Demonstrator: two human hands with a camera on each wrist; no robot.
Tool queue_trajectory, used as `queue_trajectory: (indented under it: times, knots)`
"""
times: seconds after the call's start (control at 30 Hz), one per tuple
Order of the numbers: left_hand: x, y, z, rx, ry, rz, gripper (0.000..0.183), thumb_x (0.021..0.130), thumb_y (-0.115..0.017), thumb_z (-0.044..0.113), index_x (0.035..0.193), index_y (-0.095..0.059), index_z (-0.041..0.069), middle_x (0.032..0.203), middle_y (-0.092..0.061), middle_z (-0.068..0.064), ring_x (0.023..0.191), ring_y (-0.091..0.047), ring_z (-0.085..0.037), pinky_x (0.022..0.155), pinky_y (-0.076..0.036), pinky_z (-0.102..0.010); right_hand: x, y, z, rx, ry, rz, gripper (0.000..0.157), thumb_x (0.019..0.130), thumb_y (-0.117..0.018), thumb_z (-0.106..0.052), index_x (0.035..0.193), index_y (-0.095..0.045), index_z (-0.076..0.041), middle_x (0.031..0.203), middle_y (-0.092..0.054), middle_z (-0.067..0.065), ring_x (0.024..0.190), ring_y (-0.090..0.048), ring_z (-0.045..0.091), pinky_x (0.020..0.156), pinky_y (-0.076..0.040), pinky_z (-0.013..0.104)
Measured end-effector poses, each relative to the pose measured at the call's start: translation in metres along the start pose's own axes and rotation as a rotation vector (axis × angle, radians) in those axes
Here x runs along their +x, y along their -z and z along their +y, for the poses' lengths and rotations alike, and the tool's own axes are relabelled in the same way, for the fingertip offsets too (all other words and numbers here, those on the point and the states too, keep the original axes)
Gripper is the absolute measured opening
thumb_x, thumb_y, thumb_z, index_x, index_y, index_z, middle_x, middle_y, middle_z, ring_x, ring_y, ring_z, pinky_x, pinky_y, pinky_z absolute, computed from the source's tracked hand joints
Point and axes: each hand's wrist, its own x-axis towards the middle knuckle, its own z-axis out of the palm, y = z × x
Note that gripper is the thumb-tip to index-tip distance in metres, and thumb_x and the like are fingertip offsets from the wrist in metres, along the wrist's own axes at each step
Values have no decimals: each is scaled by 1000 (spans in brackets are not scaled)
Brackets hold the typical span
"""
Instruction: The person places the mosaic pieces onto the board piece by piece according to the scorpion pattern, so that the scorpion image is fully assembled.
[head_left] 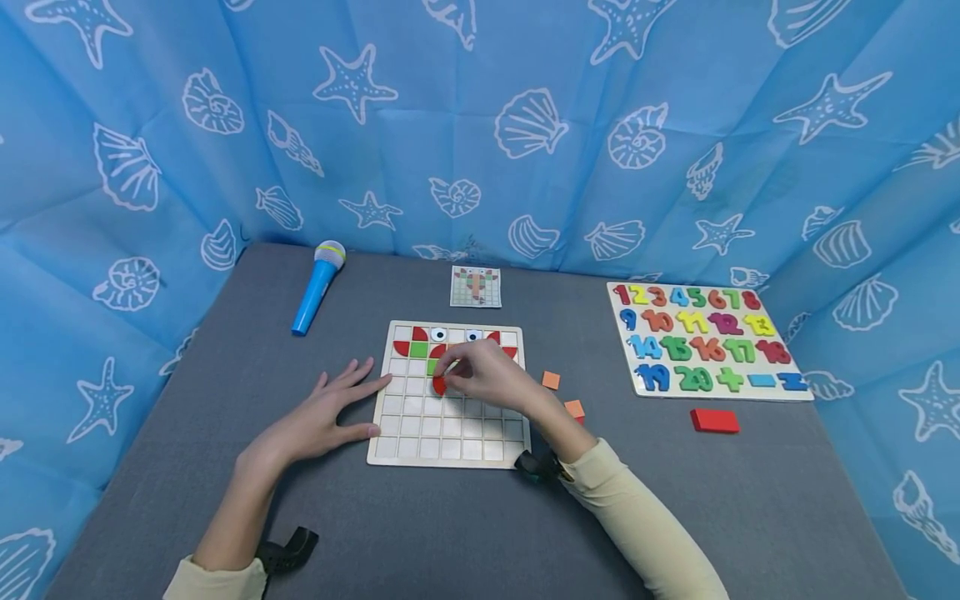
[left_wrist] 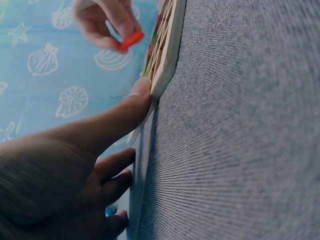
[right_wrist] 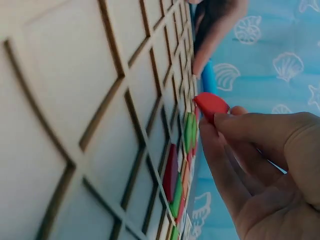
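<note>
A pale wooden grid board (head_left: 408, 448) lies on the table, with red quarter-round, green square and eye pieces (head_left: 438, 334) set in its upper rows. My right hand (head_left: 491, 379) is over the board's middle and pinches a red quarter-round tile (right_wrist: 211, 104) between thumb and fingers. In the left wrist view the same tile (left_wrist: 132, 40) shows beyond the board's edge. My left hand (head_left: 318, 421) rests at the board's left side with fingers spread, thumb and index fingertip touching its edge. Part of the placed pattern is hidden behind my right hand.
A small pattern card (head_left: 476, 298) lies behind the board. Orange squares (head_left: 551, 380) sit to its right, one on something red. Further right are a red block (head_left: 715, 421) and a colourful number board (head_left: 626, 379). A blue toy microphone (head_left: 311, 298) lies back left.
</note>
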Motion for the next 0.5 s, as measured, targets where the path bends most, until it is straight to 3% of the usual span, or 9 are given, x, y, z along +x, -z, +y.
queue_trajectory:
  times: [0.23,0.5]
  knots:
    - [0,-1,-1,-9,-9,8,79,98,-80,43,166,-47,21,178,-26,-26,167,-14,-56,126,-5,-85,11,-11,0,-163,35,17,16,99,-71,3,105,-84,-2,101,-84,12,88,-79,19,78,-61,23]
    - [1,-5,-15,-47,-90,54,80,95,-80,53,165,-48,29,177,-28,-27,165,-16,-57,122,-6,-89,11,-16,-4,-214,58,19,10,95,-79,0,104,-84,-3,96,-83,9,84,-74,15,75,-58,23]
